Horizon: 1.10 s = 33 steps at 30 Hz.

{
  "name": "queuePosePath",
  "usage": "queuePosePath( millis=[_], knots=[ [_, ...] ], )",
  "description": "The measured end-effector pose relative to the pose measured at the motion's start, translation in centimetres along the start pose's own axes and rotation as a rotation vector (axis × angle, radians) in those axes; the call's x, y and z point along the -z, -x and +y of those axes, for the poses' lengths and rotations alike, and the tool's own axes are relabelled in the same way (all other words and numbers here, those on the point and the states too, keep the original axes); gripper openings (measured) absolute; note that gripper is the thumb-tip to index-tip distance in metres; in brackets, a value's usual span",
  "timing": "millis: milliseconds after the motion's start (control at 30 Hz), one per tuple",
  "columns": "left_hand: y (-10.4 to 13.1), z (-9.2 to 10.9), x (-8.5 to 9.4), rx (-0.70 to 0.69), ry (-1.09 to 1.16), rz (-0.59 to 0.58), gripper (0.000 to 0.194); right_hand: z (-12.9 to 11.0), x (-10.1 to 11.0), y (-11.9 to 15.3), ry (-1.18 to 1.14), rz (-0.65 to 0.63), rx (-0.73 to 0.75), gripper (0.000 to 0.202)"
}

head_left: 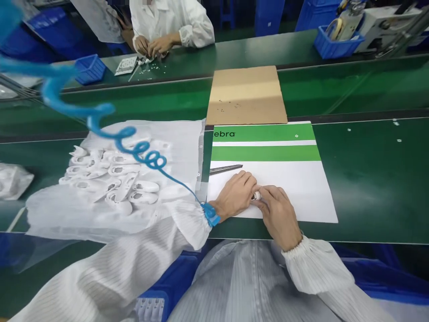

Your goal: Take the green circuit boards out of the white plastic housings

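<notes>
Between the fingertips of my left hand (237,192) and my right hand (278,212) is a small white plastic part (256,196), mostly covered by the fingers. Both hands are closed on it, low over a white sheet with green bands (298,188). A pair of dark tweezers (226,169) lies on that sheet, just beyond my left hand. A blue wrist strap (210,213) with a coiled cord (154,159) is around my left wrist. To the left, several white plastic parts with oval openings (124,170) lie in a loose pile on white foam wrap (181,147).
A cardboard sheet (246,96) with dark specks lies beyond the white sheet. Across the green conveyor, a co-worker (170,22) handles small parts near a blue basket (90,69). Another blue basket (337,42) stands by a machine at far right. A white bag (13,181) lies far left.
</notes>
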<state>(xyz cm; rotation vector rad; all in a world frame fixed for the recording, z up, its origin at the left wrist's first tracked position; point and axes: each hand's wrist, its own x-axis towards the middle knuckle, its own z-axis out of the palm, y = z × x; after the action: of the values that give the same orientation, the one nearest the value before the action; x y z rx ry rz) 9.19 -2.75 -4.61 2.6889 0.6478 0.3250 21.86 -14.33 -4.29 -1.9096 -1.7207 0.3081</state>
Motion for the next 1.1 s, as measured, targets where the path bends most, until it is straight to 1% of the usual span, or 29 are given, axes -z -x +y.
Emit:
queuePosePath(
  millis=[100,200,267,333,367,467,533,633,700,800,833,900,967,1000,1033,1100],
  knots=[
    [0.5,0.3,1.3,0.041,0.152,-0.051,0.032,0.2,0.5,-0.1,-0.080,-0.056,-0.099,0.029],
    [1.8,1.3,2.9,0.061,0.297,-0.092,0.024,0.2,2.1,-0.4,-0.336,-0.140,-0.273,0.038],
    [2.9,2.2,3.8,0.078,0.326,-0.070,0.028,-0.1,3.5,-0.4,-0.531,-0.249,-0.378,0.050],
    [3.9,3.0,4.3,0.088,0.317,-0.013,0.024,-0.6,4.6,-0.4,-0.674,-0.355,-0.458,0.056],
    [4.2,3.4,4.5,0.094,0.313,0.016,0.022,-0.9,5.1,-0.4,-0.721,-0.383,-0.494,0.057],
    [4.9,3.9,4.4,0.124,0.333,0.063,0.022,-1.5,5.6,-0.3,-0.781,-0.406,-0.569,0.057],
    [5.1,4.0,4.4,0.140,0.348,0.082,0.022,-1.8,5.6,-0.2,-0.792,-0.419,-0.587,0.057],
    [5.3,4.1,4.6,0.129,0.359,0.114,0.020,-2.0,5.6,-0.2,-0.801,-0.442,-0.603,0.056],
    [5.3,4.0,4.7,0.124,0.378,0.127,0.020,-1.9,5.7,-0.2,-0.817,-0.460,-0.600,0.055],
    [5.1,3.3,4.2,0.190,0.380,0.111,0.028,-0.8,5.7,-0.5,-0.759,-0.431,-0.530,0.054],
    [4.9,3.0,3.8,0.209,0.361,0.110,0.029,-0.2,5.6,-0.8,-0.688,-0.387,-0.490,0.052],
    [4.4,2.1,2.7,0.193,0.297,0.130,0.026,1.0,5.2,-1.9,-0.455,-0.238,-0.401,0.046],
    [4.0,1.4,1.6,0.126,0.246,0.168,0.021,1.6,4.3,-3.7,-0.212,-0.086,-0.300,0.037],
    [3.8,1.1,1.2,0.095,0.239,0.187,0.021,1.7,3.7,-4.9,-0.132,-0.034,-0.250,0.034],
    [3.8,0.8,0.9,0.078,0.243,0.202,0.021,1.5,2.9,-6.0,-0.090,-0.010,-0.202,0.032],
    [3.8,0.6,0.6,0.074,0.264,0.222,0.021,0.8,1.0,-8.0,-0.075,-0.022,-0.114,0.032]
  ],
)
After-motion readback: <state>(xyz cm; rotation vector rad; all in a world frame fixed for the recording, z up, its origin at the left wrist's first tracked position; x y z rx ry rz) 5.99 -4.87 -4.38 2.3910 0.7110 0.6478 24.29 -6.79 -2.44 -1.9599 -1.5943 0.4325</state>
